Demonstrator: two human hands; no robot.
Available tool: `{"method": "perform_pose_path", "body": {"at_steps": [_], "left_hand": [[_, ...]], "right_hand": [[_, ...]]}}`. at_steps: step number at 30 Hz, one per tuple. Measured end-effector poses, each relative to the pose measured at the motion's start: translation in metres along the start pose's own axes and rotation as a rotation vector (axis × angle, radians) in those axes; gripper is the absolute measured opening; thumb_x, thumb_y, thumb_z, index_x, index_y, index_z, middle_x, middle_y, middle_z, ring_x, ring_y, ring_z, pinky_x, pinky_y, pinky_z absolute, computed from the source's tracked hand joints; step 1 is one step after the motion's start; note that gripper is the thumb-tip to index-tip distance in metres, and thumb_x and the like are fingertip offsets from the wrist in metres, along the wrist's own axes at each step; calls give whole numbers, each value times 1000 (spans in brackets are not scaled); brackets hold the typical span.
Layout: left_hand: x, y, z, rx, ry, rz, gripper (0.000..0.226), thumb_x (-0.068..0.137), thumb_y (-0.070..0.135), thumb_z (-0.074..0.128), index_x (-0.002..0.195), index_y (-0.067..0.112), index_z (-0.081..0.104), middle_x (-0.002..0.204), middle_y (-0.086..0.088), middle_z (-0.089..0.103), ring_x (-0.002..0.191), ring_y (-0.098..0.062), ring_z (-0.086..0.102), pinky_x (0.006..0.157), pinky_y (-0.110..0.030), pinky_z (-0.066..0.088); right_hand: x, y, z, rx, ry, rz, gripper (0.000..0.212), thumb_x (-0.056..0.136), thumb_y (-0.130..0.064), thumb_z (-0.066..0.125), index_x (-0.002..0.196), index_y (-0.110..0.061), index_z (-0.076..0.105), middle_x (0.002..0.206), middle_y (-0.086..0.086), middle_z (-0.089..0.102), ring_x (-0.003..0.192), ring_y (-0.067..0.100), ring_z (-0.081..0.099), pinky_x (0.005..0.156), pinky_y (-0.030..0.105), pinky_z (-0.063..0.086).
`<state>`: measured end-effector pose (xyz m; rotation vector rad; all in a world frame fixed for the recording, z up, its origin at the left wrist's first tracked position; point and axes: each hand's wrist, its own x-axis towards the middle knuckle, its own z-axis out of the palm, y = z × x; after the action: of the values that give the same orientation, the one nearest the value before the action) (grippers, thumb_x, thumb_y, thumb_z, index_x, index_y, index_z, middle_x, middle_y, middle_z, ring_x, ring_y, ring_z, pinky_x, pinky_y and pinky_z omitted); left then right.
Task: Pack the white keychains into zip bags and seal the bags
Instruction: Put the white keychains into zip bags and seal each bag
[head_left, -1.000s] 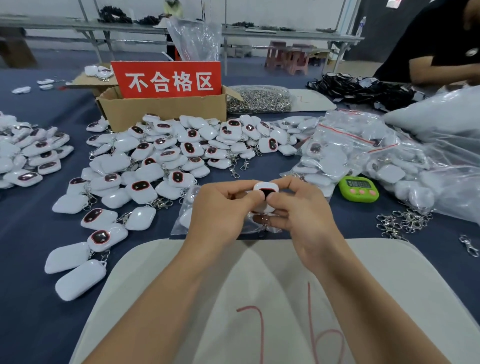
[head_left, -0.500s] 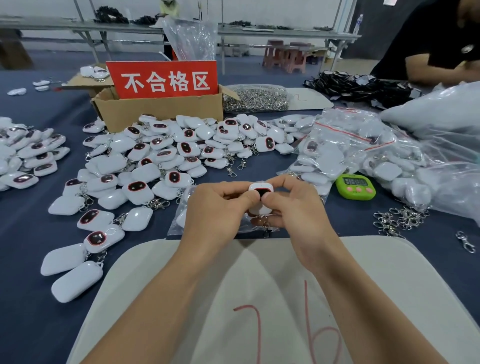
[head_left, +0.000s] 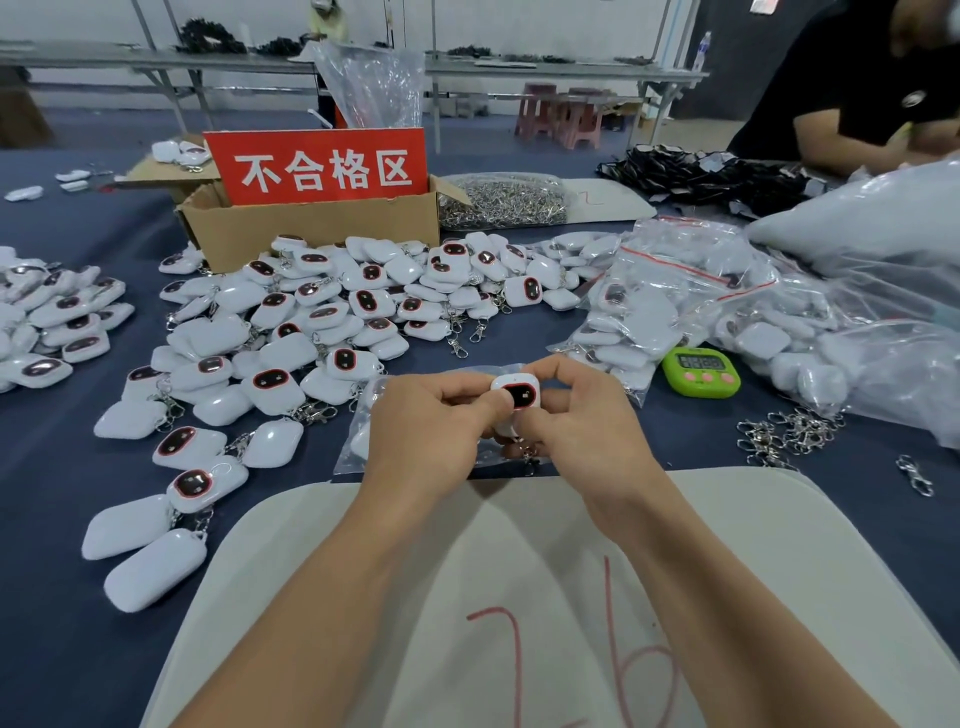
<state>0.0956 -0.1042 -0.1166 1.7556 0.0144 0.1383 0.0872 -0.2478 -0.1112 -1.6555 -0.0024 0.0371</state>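
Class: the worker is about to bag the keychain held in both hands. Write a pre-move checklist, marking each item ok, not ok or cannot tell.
1. Grip on the held keychain: left hand and right hand both pinch it: ok.
2. Zip bag within reach, lying under the hands: ok.
3. Bag mouth open: hidden by the hands: cannot tell.
4. Room left in the bag: contents mostly hidden: cannot tell.
5. More keychains at hand: loose pile on the left: ok.
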Motion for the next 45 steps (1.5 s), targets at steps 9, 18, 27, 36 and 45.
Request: {"method": "perform_pose_path", "body": {"at_steps": [9,18,27,36,45], "left_hand": [[-2,1,-1,-29,19,42,15,85,25,83,82,40,83,58,11,69,48,0,58,51,-11,43],[-11,-3,5,272,193,262,30,80,12,84,97,37,81,78,32,71,73,9,68,66,-4,45],[-13,-1,5,250,85,299,58,80,7,82,121,47,72,86,45,66,77,12,68,71,-1,46],[-13,-3,2,384,164,415,32,91,59,65,79,31,76,61,14,62,59,-7,53,58,-19,40],[-13,-10,19,418,42,285,24,86,46,70,108,37,74,70,16,67,71,-6,60,71,-25,47]], "right_hand": [[2,2,0,-53,89,-42,24,88,-1,69,94,-23,67,80,4,80,69,20,74,69,41,59],[4,5,0,-176,341,-400,38,80,11,72,81,-26,73,76,-13,74,71,7,72,72,17,57],[7,-2,-9,79,236,-72,29,81,12,69,87,-15,74,72,2,76,62,11,67,59,19,54],[5,-12,-15,164,-30,60,14,85,-22,69,81,-12,79,78,10,72,66,20,62,63,27,51],[12,-9,-29,199,363,119,27,98,-9,67,73,-10,76,72,13,76,60,16,72,57,21,57]]}}
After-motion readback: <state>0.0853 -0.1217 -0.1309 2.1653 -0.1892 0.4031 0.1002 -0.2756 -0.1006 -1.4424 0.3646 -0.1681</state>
